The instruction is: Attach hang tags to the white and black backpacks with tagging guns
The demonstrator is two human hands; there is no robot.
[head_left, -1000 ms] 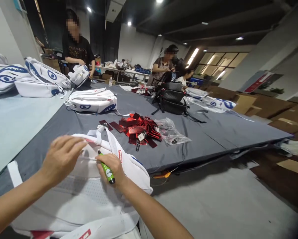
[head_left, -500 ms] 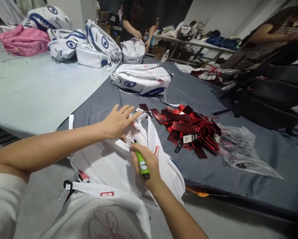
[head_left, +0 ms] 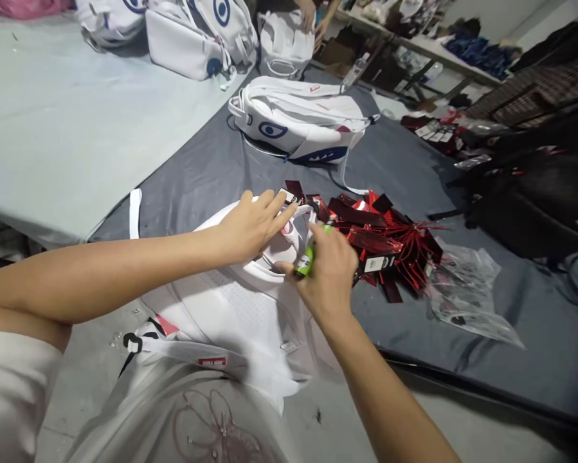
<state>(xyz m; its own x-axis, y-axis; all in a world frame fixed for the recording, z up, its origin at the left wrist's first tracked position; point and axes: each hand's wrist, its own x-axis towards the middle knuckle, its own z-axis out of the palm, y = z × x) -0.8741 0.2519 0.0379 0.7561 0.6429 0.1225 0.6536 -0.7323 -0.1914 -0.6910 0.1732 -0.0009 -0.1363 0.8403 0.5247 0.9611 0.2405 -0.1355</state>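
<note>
A white backpack [head_left: 231,308] lies back side up at the near edge of the grey table cover [head_left: 206,173]. My left hand [head_left: 252,222] rests on its top with the fingers stretched out flat, near the carry handle. My right hand [head_left: 327,270] is closed round a small green lighter [head_left: 308,258], held at the backpack's top edge right beside my left fingers. A heap of red hang tags [head_left: 380,241] lies just beyond my right hand.
Another white backpack with blue eye print [head_left: 298,119] lies farther back. More white bags [head_left: 187,32] sit on the pale cover [head_left: 52,128] at the left. A clear plastic bag [head_left: 467,296] and a black bag [head_left: 534,199] lie at the right. Another person's hands [head_left: 312,16] work on a bag at the far side.
The view has tilted down toward the table. My right hand has moved up with the lighter toward the backpack's top, close to my left hand, which stays flat on the bag.
</note>
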